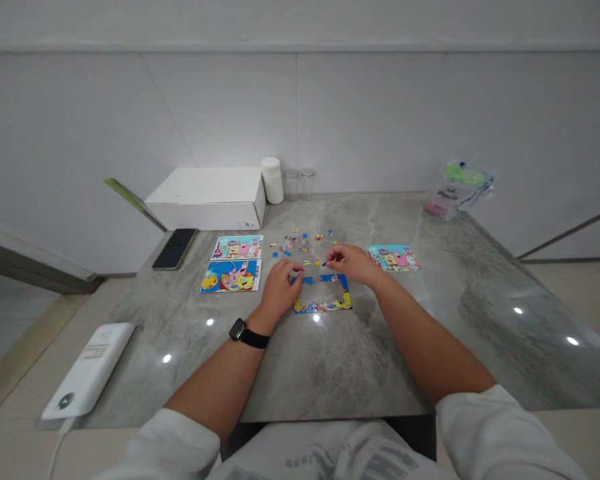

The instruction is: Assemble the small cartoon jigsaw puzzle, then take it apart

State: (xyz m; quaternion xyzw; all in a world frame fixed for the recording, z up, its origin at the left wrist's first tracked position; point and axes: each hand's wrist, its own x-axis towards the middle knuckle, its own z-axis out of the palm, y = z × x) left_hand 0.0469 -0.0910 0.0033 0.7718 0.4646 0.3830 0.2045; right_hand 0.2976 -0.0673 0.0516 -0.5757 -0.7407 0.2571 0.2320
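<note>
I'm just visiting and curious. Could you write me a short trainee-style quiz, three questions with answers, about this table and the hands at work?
1. Which hand is at the left side of the partly joined puzzle border, and what is worn on its wrist?
2. What stands beside the right end of the white box?
A) a phone
B) a white bottle
C) a plastic bag
3. True or false: all the picture cards lie on the same side of the hands.

Key:
1. The left hand; a black-strapped watch.
2. B, a white bottle.
3. False: two picture cards lie to the left, one beyond the right hand.
</note>
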